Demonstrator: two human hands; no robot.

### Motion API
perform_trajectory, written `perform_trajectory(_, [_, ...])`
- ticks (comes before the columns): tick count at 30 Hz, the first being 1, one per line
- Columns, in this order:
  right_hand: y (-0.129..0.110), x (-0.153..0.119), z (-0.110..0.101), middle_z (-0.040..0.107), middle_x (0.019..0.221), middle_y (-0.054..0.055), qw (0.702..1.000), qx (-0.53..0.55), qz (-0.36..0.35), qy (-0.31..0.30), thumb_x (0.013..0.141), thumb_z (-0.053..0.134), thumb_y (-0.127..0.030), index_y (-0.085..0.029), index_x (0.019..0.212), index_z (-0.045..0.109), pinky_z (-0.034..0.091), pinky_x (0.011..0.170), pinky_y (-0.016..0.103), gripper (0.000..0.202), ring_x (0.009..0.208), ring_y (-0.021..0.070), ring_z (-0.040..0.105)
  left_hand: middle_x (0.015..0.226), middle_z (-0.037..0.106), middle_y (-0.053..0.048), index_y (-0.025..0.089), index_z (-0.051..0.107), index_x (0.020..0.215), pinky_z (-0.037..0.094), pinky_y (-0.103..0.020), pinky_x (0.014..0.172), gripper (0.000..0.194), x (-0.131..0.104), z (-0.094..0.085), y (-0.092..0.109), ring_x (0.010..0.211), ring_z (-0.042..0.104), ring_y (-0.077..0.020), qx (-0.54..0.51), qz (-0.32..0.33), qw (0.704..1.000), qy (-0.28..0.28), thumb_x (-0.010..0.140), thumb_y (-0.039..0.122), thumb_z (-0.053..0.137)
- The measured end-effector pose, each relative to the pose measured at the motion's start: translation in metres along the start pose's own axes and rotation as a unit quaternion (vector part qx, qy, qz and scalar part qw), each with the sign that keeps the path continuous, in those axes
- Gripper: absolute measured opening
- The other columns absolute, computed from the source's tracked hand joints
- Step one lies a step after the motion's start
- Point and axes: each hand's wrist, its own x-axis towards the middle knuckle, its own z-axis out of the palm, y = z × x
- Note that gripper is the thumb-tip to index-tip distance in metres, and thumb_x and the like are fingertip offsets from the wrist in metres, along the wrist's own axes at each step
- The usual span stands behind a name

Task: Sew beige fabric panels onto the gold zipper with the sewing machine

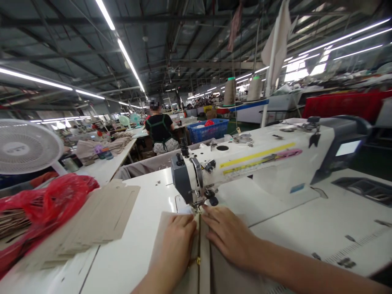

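My left hand [178,240] lies flat on a beige fabric piece [214,265], fingers together, just left of a dark zipper [199,245] that runs down its middle. My right hand [228,234] presses the same fabric on the right of the zipper, fingertips close to the needle and presser foot [197,204] of a white sewing machine [254,163]. Both hands hold the fabric down on the white table [134,249]. A small gold zipper pull [198,260] shows between my wrists.
A stack of beige cut pieces [98,220] lies at the left, beside a red plastic bag [45,204] and a white fan [26,147]. A person in a black top [159,130] sits ahead. A blue basket [208,130] and thread cones [230,92] stand behind the machine.
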Motion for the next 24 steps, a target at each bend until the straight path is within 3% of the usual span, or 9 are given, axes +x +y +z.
perform_trajectory(4, [0.018, 0.005, 0.013, 0.049, 0.13, 0.017, 0.997, 0.064, -0.028, -0.012, 0.083, 0.051, -0.014, -0.005, 0.125, 0.05, 0.037, 0.101, 0.049, 0.043, 0.118, 0.029, 0.046, 0.106, 0.066, -0.009, 0.016, 0.065, 0.1, 0.051, -0.041, 0.082, 0.028, -0.003, 0.015, -0.002, 0.094, 0.061, -0.0248, 0.022, 0.008, 0.999, 0.032, 0.079, 0.003, 0.052])
perform_trajectory(8, [0.023, 0.013, 0.007, 0.055, 0.124, 0.015, 0.995, 0.082, -0.036, -0.04, 0.083, 0.05, -0.014, -0.007, 0.119, 0.055, 0.042, 0.095, 0.044, 0.037, 0.109, 0.0271, 0.052, 0.106, 0.066, -0.008, 0.018, 0.065, 0.101, 0.053, -0.04, 0.08, 0.027, -0.001, 0.012, -0.001, 0.094, 0.06, -0.0248, 0.017, 0.01, 1.0, 0.012, 0.08, 0.005, 0.053])
perform_trajectory(12, [0.019, 0.018, 0.003, 0.059, 0.113, 0.016, 0.997, 0.065, -0.003, -0.032, 0.084, 0.05, -0.02, -0.006, 0.114, 0.057, 0.044, 0.091, 0.044, 0.033, 0.1, 0.0277, 0.055, 0.103, 0.066, -0.008, 0.018, 0.065, 0.099, 0.054, -0.038, 0.078, 0.021, 0.002, 0.007, -0.001, 0.091, 0.06, -0.0239, 0.009, 0.027, 1.0, 0.01, 0.083, 0.01, 0.053])
perform_trajectory(18, [0.021, 0.022, 0.004, 0.059, 0.106, 0.017, 0.998, 0.036, -0.024, -0.046, 0.083, 0.048, -0.016, -0.004, 0.108, 0.056, 0.04, 0.094, 0.042, 0.029, 0.101, 0.0273, 0.053, 0.106, 0.063, -0.012, 0.018, 0.061, 0.109, 0.052, -0.043, 0.077, 0.025, -0.002, 0.021, -0.006, 0.095, 0.058, -0.0267, 0.064, 0.065, 0.994, 0.055, 0.089, 0.018, 0.045])
perform_trajectory(24, [0.022, 0.022, 0.004, 0.056, 0.109, 0.017, 0.998, -0.002, -0.047, -0.052, 0.085, 0.044, -0.015, -0.006, 0.107, 0.056, 0.04, 0.095, 0.044, 0.027, 0.104, 0.0285, 0.051, 0.107, 0.065, -0.01, 0.018, 0.059, 0.112, 0.044, -0.049, 0.089, 0.03, -0.002, 0.025, -0.013, 0.098, 0.06, -0.0252, 0.121, 0.118, 0.983, 0.069, 0.093, 0.021, 0.036])
